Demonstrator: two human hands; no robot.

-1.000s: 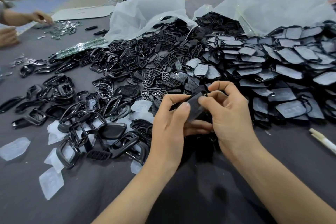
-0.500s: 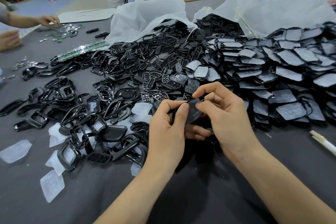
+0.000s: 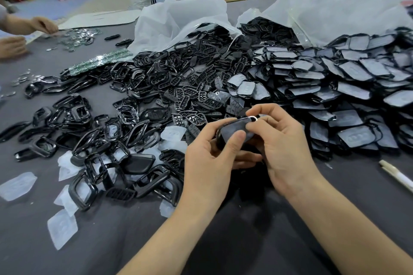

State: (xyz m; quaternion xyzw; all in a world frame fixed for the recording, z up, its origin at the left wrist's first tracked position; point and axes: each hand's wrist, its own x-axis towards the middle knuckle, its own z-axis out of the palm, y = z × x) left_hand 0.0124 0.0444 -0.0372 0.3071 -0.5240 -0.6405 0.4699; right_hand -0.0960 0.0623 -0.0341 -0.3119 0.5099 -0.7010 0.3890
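**Shell tilts face-up**

The black shell [image 3: 232, 133], held above the bench [image 3: 245, 241], is gripped by the left hand [image 3: 207, 163], its top edge pinched by the right hand [image 3: 283, 147]. Its filmed face shows more than half a second ago.

the left hand [image 3: 207, 163] and the right hand [image 3: 283, 149] are seen uncovered, with slim fingers and short, plainly trimmed nails. fine creases are shown across the knuckles and at each wrist. the left forearm [image 3: 169, 239] and the right forearm [image 3: 353, 225] are shown bare and smooth as far as the lower edge of the view.
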